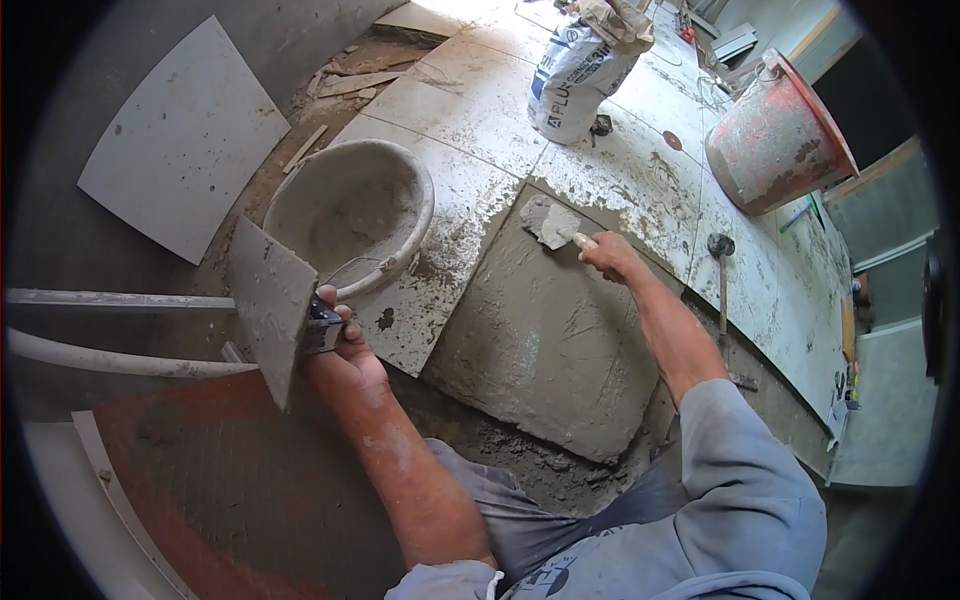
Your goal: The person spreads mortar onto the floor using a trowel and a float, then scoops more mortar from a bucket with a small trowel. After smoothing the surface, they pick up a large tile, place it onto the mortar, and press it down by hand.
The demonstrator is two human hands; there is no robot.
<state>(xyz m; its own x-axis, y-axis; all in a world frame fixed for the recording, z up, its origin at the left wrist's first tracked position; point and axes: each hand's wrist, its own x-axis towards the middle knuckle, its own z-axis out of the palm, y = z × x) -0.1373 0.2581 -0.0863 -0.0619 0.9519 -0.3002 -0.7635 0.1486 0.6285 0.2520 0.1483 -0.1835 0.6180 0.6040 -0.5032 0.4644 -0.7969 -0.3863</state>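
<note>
My left hand (340, 335) is closed round the dark handle of a flat square plate (272, 305), held tilted up beside a round basin (350, 205) with grey residue inside. My right hand (608, 257) grips the light handle of a trowel (550, 221). The trowel's mortar-smeared blade lies at the top corner of a square slab (550, 340) coated in wet grey mortar. Loose mortar shows along the slab's near edge, in front of my knees.
A paper bag (578, 85) stands on white floor tiles (450, 95). Right of it is a red, mortar-stained bucket (770, 140). A mallet (721, 270) lies right of the slab. One loose tile (185, 140) leans at the left wall, above a mortar-covered reddish sheet (230, 480).
</note>
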